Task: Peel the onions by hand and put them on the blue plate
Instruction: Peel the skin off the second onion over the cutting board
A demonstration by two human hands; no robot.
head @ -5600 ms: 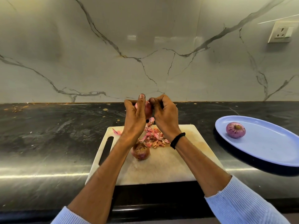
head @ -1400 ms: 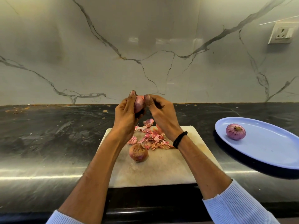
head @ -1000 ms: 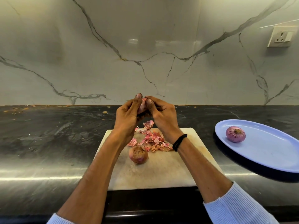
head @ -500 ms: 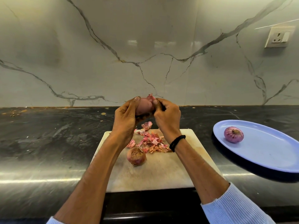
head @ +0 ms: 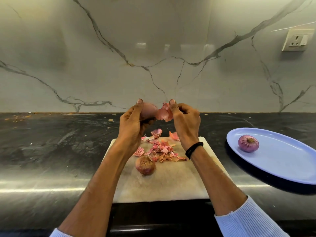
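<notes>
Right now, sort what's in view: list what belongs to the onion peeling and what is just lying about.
Job: held onion in the left hand; skin strip pinched by the right hand; unpeeled onion on the cutting board; peeled onion on the blue plate.
Lying about: skin scraps; wall socket.

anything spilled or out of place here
Two onion skin scraps lie beyond the far edge of the cutting board, on the black counter, apart from the main skin pile on the board. Small orange crumbs dot the counter's far left. Nothing else stands out.
</notes>
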